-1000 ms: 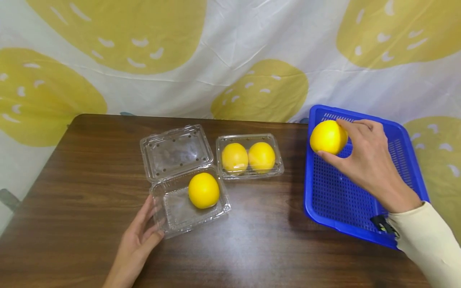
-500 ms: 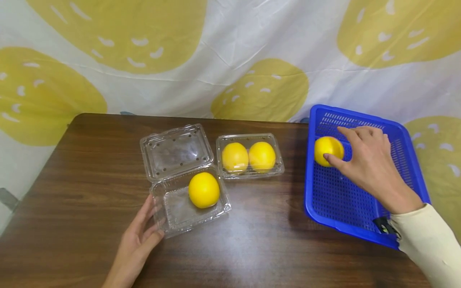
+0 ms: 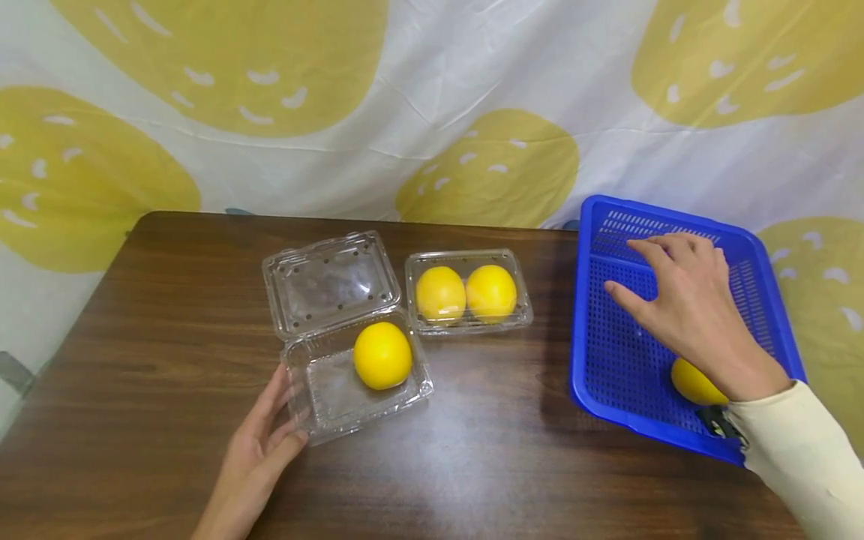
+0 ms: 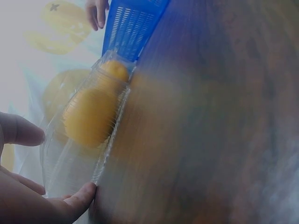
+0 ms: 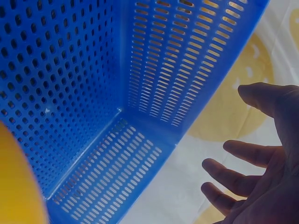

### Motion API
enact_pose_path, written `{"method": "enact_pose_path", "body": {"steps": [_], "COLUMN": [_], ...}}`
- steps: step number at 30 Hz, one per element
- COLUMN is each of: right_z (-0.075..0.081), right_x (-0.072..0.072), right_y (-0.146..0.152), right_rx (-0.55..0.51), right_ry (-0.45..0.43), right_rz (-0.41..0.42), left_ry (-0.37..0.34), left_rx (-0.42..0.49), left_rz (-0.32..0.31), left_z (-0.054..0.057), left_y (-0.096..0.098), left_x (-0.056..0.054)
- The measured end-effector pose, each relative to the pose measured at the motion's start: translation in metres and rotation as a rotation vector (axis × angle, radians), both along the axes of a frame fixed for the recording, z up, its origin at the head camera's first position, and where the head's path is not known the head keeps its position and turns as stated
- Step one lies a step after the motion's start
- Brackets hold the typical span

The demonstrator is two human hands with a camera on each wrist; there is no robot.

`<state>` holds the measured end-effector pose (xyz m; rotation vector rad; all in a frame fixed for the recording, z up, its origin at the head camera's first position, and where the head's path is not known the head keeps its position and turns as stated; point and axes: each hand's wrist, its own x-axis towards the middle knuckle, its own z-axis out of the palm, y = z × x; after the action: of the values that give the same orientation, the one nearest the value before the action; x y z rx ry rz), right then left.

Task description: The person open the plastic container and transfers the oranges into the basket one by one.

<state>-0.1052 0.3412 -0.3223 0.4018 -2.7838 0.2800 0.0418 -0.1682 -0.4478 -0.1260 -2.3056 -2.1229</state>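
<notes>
My left hand (image 3: 253, 450) grips the left side of an open clear plastic clamshell box (image 3: 331, 397), thumb at its near corner and fingers along the side. One round yellow fruit (image 3: 382, 356), like an orange, sits in the right part of its base; the lid (image 3: 331, 289) is folded back behind. Over the blue basket (image 3: 610, 405), my right hand (image 3: 688, 300) has its fingers spread with nothing between them. Another yellow fruit (image 3: 695, 382) lies in the basket, partly hidden under my right wrist; the right wrist view shows its edge (image 5: 18, 182).
A second clear clamshell box (image 3: 467, 330), closed, holds two of the same fruits (image 3: 441, 295) behind and right of the open one. The wooden table (image 3: 472, 465) ends at a cloth (image 3: 472, 67) with a yellow fruit print. The basket stands at the right.
My right hand has let go of the fruit over the basket; it dropped in and rolled toward me, under the wrist. The left hand and both boxes have stayed put.
</notes>
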Motion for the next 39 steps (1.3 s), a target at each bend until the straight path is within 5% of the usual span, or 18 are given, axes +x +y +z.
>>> {"method": "enact_pose_path", "body": {"steps": [19, 39], "right_z": [0.006, 0.023], "right_x": [0.004, 0.023], "right_y": [-0.021, -0.082], "right_rx": [-0.033, -0.082], "right_ry": [0.036, 0.131], "right_rz": [0.082, 0.280], "left_ry": [-0.013, -0.019], "left_rx": [0.016, 0.002], "left_rz": [0.009, 0.002], "left_z": [-0.001, 0.003], "left_y": [0.000, 0.000], "left_x": [0.000, 0.002]}}
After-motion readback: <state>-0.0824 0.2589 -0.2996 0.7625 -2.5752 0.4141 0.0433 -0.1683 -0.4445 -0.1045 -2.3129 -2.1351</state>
